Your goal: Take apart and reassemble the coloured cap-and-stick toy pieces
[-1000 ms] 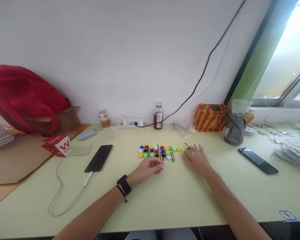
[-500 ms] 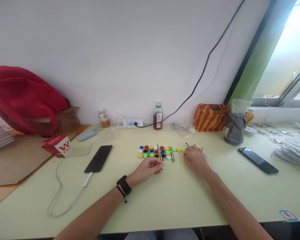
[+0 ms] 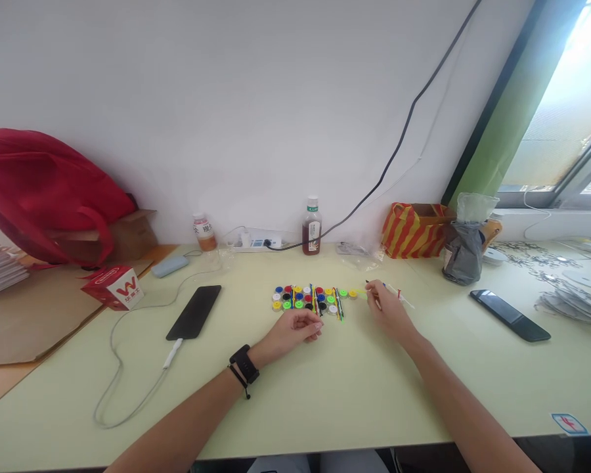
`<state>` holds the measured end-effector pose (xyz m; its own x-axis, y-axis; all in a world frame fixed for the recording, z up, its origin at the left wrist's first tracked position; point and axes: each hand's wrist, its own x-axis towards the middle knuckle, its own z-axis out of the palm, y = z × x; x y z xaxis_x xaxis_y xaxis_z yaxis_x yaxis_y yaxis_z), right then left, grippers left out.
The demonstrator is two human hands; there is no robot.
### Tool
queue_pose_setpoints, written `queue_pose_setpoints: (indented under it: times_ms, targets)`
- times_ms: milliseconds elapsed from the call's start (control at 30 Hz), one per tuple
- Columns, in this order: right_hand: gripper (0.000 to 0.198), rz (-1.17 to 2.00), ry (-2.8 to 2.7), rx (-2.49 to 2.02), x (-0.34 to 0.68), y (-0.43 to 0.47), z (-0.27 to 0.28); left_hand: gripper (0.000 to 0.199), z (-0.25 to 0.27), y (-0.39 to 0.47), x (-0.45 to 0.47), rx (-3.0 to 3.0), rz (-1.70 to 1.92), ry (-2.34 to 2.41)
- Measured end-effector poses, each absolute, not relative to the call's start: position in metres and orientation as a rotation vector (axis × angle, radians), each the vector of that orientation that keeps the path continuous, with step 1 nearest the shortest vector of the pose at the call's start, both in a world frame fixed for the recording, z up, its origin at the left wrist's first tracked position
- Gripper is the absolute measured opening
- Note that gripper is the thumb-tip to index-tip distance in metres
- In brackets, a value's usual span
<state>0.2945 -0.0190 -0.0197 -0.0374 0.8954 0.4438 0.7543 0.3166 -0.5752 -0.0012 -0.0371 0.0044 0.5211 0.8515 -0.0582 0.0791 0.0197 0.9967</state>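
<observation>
While looking down at the bench (image 3: 325, 394), see a block of coloured caps (image 3: 308, 298) laid in three close rows, with thin sticks (image 3: 339, 304) lying across it at three places, long axes running from its far edge to its near edge. Find the left hand (image 3: 298, 330) just in front of that block, fingers loosely curled, thumb slightly apart from them, nothing showing in the grip. Find the right hand (image 3: 388, 307) to the block's right, past a lime cap (image 3: 343, 294) and a yellow cap (image 3: 353, 295) lying roughly in line with its far row. Make out at the right fingertips a slim yellowish stick (image 3: 361, 291), long axis sideways, pointing left toward the block, so turned across the run of the sticks lying there. Cannot tell for sure, at so small a size, between a pinch and a mere touch. Count the right hand as nearer to it, and nearer too to the loose sticks (image 3: 406, 301) farther right of the block, partly hidden behind the knuckles and lying aslant. Note both hands well apart.
</observation>
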Motion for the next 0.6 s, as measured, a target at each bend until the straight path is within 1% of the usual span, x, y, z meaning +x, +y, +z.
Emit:
queue_pose_setpoints:
  times_ms: [100,233,600]
  targets:
    - [0.022,0.079,-1.908,-1.539,0.2969,-0.0176,-0.0231,0.04,0.0039,-0.0365,-0.0009,1.443,0.732,0.866]
    - [0.024,-0.01,-1.908,-1.606,0.299,-0.0165,-0.0234,0.04,0.0036,-0.0363,-0.0011,1.438,0.727,0.866]
    - [0.028,0.092,-1.902,-1.57,0.2949,-0.0199,-0.0208,0.04,0.0041,-0.0371,-0.0013,1.449,0.729,0.86]
